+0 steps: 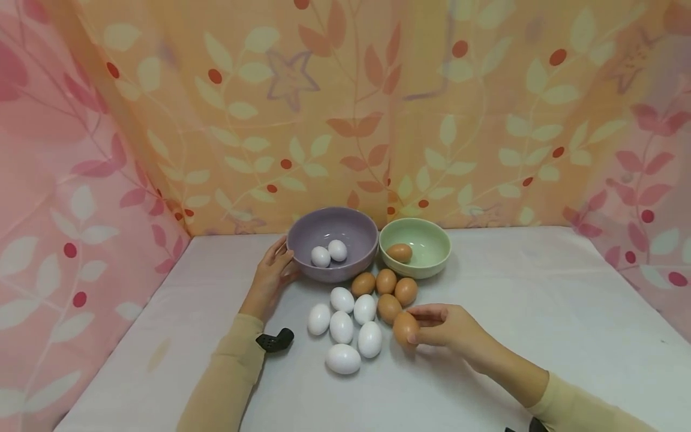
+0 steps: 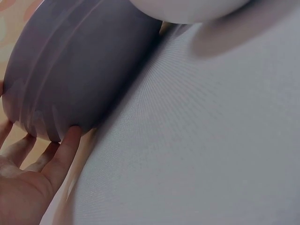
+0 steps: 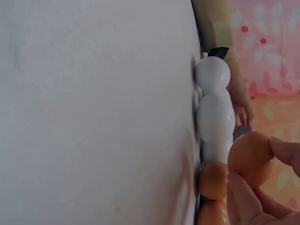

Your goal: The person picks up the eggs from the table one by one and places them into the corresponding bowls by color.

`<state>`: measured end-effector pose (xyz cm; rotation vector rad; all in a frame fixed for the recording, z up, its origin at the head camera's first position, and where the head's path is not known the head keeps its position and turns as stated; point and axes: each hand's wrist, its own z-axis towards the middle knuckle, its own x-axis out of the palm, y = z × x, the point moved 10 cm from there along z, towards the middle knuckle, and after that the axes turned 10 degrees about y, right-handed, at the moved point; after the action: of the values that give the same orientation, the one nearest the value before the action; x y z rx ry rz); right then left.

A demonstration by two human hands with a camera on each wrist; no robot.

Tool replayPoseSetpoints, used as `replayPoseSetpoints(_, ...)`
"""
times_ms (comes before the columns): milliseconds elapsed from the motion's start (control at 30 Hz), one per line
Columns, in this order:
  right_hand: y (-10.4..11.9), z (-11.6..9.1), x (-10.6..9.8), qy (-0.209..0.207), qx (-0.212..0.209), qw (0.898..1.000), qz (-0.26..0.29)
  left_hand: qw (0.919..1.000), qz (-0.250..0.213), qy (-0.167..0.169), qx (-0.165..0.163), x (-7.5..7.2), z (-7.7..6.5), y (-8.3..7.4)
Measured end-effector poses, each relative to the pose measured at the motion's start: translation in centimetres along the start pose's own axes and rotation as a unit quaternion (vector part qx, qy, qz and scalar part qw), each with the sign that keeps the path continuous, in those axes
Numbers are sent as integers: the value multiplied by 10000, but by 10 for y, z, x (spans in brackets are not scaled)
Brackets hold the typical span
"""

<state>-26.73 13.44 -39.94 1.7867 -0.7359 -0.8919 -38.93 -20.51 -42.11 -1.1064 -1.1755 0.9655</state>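
Note:
My right hand (image 1: pixel 450 333) pinches a brown egg (image 1: pixel 405 329) between thumb and fingers; in the right wrist view this egg (image 3: pixel 251 159) looks raised above the table. Against the left side of a purple bowl (image 1: pixel 332 276) rests my left hand (image 1: pixel 270 270), its extended fingertips touching the outer wall, as the left wrist view shows. Two white eggs (image 1: pixel 321 257) lie inside that bowl. A green bowl (image 1: pixel 426 268) stands to its right with one brown egg (image 1: pixel 399 252) in it. Before the bowls lie several brown eggs (image 1: pixel 390 308) and several white eggs (image 1: pixel 341 327).
The white tabletop (image 1: pixel 486 270) carries everything. A patterned curtain (image 1: pixel 345 120) hangs right behind the bowls, and pink cloth (image 1: pixel 81 240) closes off the left side. A black strap end (image 1: pixel 275 341) sticks out from the left sleeve.

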Motion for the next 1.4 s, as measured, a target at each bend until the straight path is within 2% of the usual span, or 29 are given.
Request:
replayPoseSetpoints(300,24,1,-10,-166,-201,9996,-141,10000,-45,-14,3,-2,-2,1)
replayPoseSetpoints(767,43,11,-24,-260,-245,9989,-301,10000,12,23,11,-1,-1,-1)
replayPoseSetpoints(1033,54,27,-43,-468,-347,9980,-249,10000,-62,40,-7,-2,-1,2)
replayPoseSetpoints(1167,56,37,-52,-541,-366,9979,-39,10000,-69,9,-2,-3,-1,2)
replayPoseSetpoints(1400,56,52,-58,-670,-289,9973,79,10000,-90,20,-11,-3,-1,2)
